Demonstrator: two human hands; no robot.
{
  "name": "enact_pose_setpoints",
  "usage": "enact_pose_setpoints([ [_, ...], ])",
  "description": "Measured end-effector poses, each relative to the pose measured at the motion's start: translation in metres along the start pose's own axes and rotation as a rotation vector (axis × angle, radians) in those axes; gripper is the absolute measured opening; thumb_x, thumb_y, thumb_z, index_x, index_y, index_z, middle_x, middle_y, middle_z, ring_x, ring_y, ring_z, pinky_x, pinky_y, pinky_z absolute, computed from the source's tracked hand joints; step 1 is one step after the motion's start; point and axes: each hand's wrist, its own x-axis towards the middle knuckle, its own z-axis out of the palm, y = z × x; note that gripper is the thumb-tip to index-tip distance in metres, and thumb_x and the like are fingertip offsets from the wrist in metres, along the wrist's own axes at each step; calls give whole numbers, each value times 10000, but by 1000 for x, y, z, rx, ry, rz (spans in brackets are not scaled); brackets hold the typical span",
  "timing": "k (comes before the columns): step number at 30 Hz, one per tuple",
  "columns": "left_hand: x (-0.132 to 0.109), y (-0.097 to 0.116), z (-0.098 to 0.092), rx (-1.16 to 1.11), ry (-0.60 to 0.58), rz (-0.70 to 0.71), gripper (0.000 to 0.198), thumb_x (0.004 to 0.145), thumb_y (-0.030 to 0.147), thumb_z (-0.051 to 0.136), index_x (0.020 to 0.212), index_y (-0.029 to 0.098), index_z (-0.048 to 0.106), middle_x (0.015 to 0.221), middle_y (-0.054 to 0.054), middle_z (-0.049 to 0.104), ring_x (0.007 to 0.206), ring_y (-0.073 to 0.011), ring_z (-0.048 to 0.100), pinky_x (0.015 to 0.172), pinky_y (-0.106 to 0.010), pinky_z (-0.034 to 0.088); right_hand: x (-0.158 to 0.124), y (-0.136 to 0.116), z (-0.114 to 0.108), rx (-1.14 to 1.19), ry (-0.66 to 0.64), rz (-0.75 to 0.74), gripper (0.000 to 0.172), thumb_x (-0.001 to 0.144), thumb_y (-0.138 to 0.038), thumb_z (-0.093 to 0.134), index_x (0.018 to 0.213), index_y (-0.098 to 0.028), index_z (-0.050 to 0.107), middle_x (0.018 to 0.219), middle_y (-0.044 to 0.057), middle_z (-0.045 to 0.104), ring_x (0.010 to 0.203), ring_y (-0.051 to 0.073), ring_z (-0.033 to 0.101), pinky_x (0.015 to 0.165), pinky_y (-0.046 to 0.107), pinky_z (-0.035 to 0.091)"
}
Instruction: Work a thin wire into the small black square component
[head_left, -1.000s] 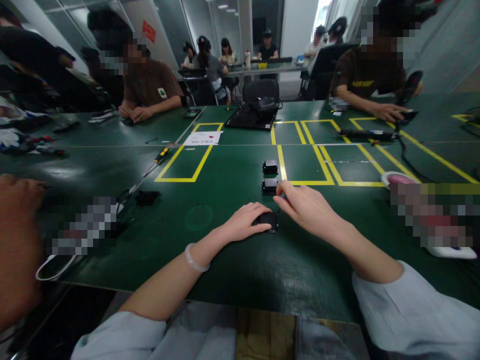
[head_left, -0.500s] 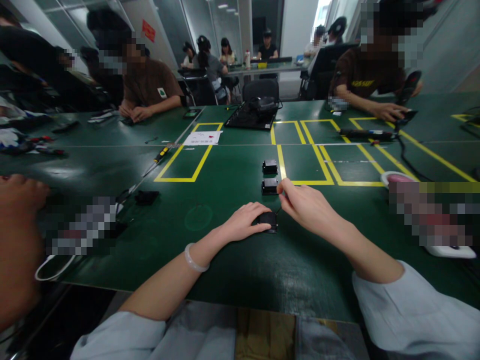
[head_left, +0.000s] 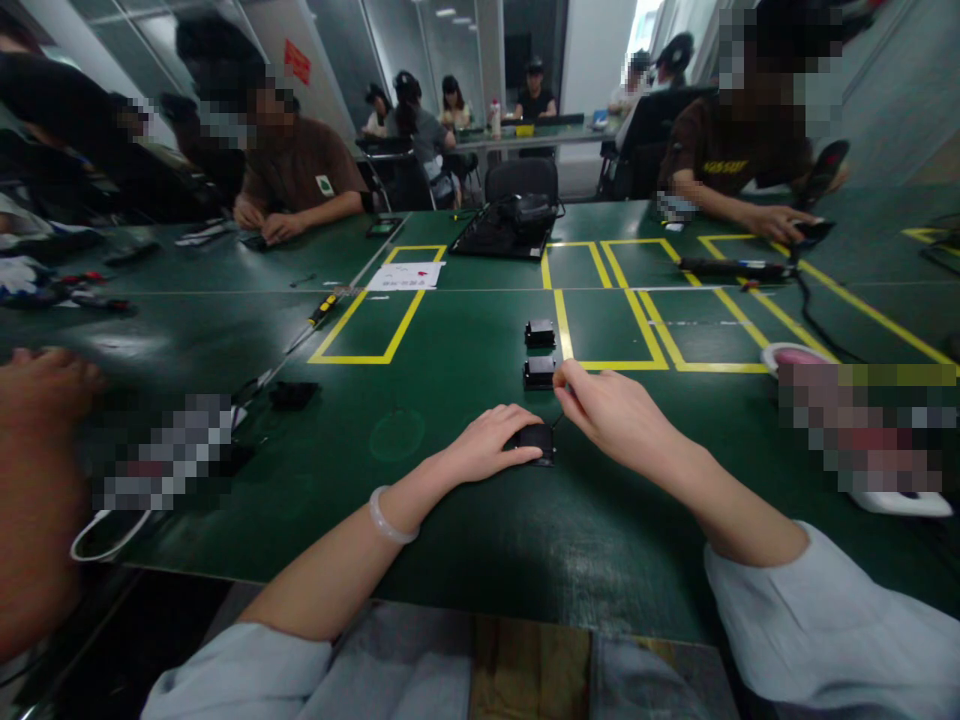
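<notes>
My left hand (head_left: 499, 440) grips a small black block-like part (head_left: 535, 440) flat on the table, fingers over its far side and thumb along its near edge. Pinched in my right hand (head_left: 607, 405) is a thin dark rod (head_left: 557, 421); its lower end reaches the far right corner of that part. Its upper end is hidden by my fingers, so its kind cannot be made out. Just beyond my hands stand two similar black parts, one (head_left: 539, 372) beside my right fingertips and another (head_left: 540, 333) behind it.
Yellow tape (head_left: 611, 366) marks the green table (head_left: 465, 540). A yellow-and-black screwdriver (head_left: 322, 310) and a black piece (head_left: 294, 394) lie left. A co-worker's hand (head_left: 49, 385) is at far left. A blurred-out phone-like object (head_left: 896, 502) lies right. Other people sit opposite.
Both my hands keep nearly the same place, the black part still under my left. The right fingers and thin rod have shifted only very slightly.
</notes>
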Motion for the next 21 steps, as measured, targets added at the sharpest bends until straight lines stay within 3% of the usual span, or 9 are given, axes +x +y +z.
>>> enact_pose_setpoints([
  [6,0,-1,1,-1,8,-4,438,951,543,473,1245,228,552,1201,-82,589,1087,-240,536,956,-375,417,0,0,1,2,14,19,180,959,-234,371,1067,-172,502,787,37,684,672,195,629,611,276,310],
  [14,-1,-1,1,10,1,11,453,960,538,458,1281,227,527,1214,-83,584,1090,-241,534,959,-380,416,-2,1,1,70,28,-32,284,1011,-388,298,1013,-183,494,762,32,669,673,190,611,607,274,304],
  [21,-1,0,1,4,12,2,437,956,543,463,1248,228,545,1194,-79,590,1077,-236,537,954,-373,416,-1,0,-1,20,12,-19,246,1006,-289,287,1040,-173,501,742,33,667,645,189,598,601,281,290],
])
